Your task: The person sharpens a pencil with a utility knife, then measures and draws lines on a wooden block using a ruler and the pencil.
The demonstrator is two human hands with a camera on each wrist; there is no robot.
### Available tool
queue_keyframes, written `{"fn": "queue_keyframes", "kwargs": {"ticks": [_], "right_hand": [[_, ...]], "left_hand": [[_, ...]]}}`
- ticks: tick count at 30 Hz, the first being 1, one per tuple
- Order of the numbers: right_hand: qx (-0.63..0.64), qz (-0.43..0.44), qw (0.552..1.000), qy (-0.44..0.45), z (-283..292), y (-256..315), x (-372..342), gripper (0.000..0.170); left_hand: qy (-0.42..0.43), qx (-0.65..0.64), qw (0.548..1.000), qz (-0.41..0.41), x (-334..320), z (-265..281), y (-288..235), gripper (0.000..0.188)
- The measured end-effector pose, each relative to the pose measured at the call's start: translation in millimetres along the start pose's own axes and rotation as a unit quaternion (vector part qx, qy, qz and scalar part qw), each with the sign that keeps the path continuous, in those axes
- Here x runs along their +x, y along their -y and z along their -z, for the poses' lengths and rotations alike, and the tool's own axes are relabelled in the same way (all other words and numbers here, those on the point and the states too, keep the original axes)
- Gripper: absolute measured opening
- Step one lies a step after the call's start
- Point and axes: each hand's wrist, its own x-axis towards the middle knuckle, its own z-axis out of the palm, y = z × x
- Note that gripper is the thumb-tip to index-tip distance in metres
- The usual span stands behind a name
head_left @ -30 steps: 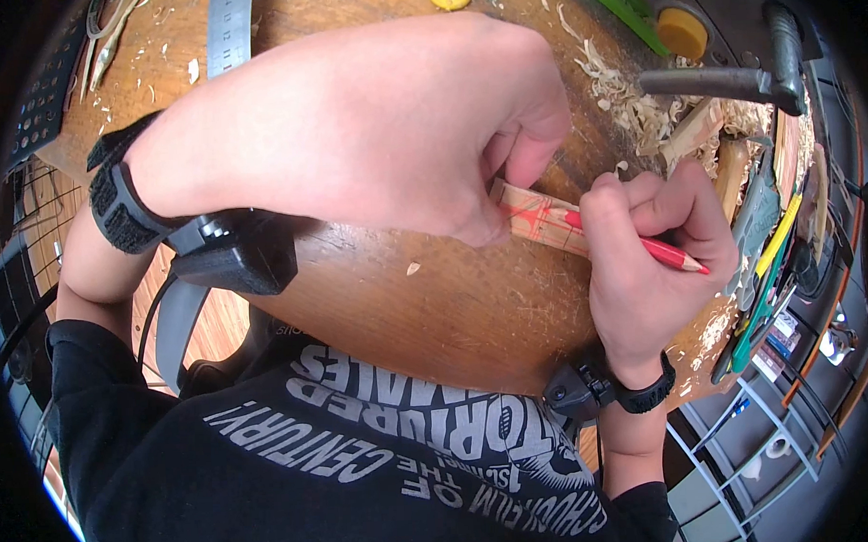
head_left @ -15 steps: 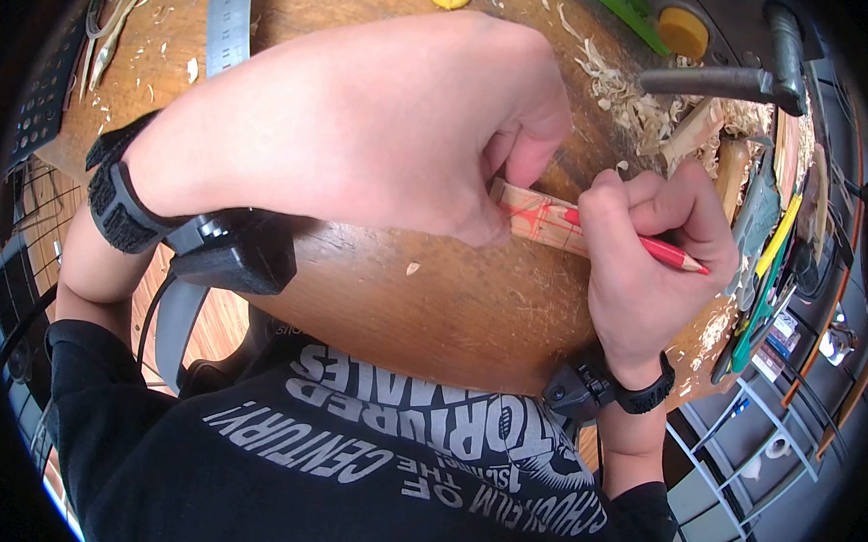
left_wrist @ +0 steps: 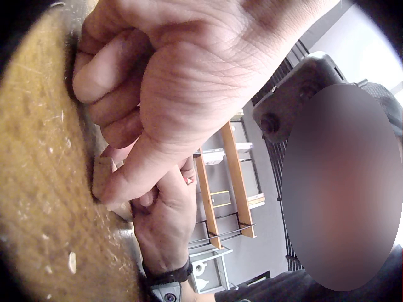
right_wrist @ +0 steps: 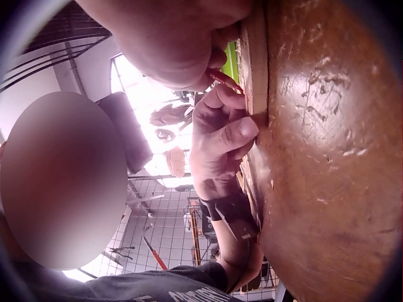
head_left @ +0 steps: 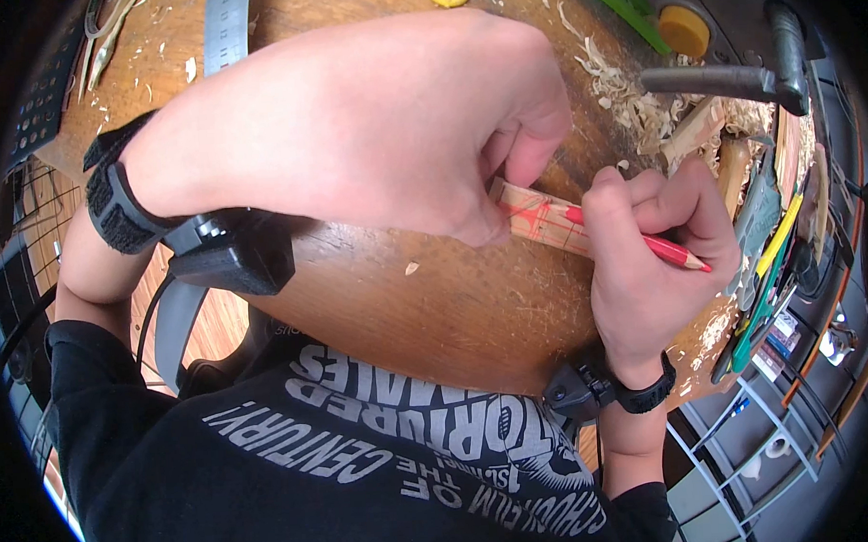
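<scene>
Over wood (head_left: 545, 221), pencil (head_left: 675, 252) slightly farther right

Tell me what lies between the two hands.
A stretch of red-marked wood and one end of the red pencil; the head view shows both.

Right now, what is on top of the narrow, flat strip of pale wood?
Red drawn lines show on the pale wood strip, and one end of the slim red pencil reaches over it. The left hand and right hand hide parts; any marks there cannot be seen.

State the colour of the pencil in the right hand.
The pencil is red; clearest in the head view.
</scene>
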Motion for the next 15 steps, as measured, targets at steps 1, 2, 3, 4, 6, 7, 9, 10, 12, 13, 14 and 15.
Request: {"fn": "queue_keyframes", "kwargs": {"ticks": [1,2,3,4,6,7,9,10,12,13,14,15], "right_hand": [[0.0,0.0,1.0,0.001,-0.5,0.3,0.1,0.038],[0.001,-0.001,1.0,0.002,-0.9,0.8,0.2,0.039],[0.002,-0.002,1.0,0.003,-1.1,1.1,0.2,0.039],[0.002,-0.002,1.0,0.003,-1.2,1.7,0.0,0.039],[-0.015,-0.008,1.0,0.002,-0.8,3.1,-0.6,0.039],[-0.015,-0.008,1.0,0.002,-0.6,3.2,-1.0,0.039],[-0.028,-0.005,1.0,0.001,-0.7,3.0,-1.1,0.039],[-0.028,-0.005,1.0,0.001,-0.6,2.5,-0.8,0.039],[-0.034,0.013,0.999,0.002,0.6,0.1,-0.6,0.038],[-0.034,0.013,0.999,0.002,0.8,-0.5,-0.8,0.038],[-0.029,0.014,0.999,0.002,0.8,-1.0,-1.0,0.038],[-0.024,0.016,1.0,0.002,0.8,-1.2,-0.9,0.037]], "left_hand": [[0.0,0.0,1.0,0.0,-0.4,0.3,-0.4,0.016],[-0.003,-0.005,1.0,0.008,-0.7,0.9,-1.9,0.016],[-0.004,-0.01,1.0,0.016,-0.6,1.0,-2.6,0.016],[-0.004,-0.01,1.0,0.016,-0.4,0.3,-1.2,0.016],[-0.003,-0.015,1.0,-0.006,0.4,-1.5,1.3,0.016],[-0.003,-0.015,1.0,-0.006,0.2,-1.5,0.9,0.016],[-0.011,-0.018,1.0,0.011,-0.7,-0.4,-1.5,0.016],[-0.011,-0.018,1.0,0.012,-1.0,-0.1,-2.1,0.016],[-0.015,-0.018,1.0,0.017,-0.7,-0.5,-2.4,0.016],[-0.014,-0.018,1.0,0.017,-0.5,-0.8,-2.3,0.016],[-0.012,-0.017,1.0,0.017,-0.6,-0.9,-2.2,0.016],[-0.011,-0.016,1.0,0.016,-0.5,-0.7,-2.7,0.016]]}}
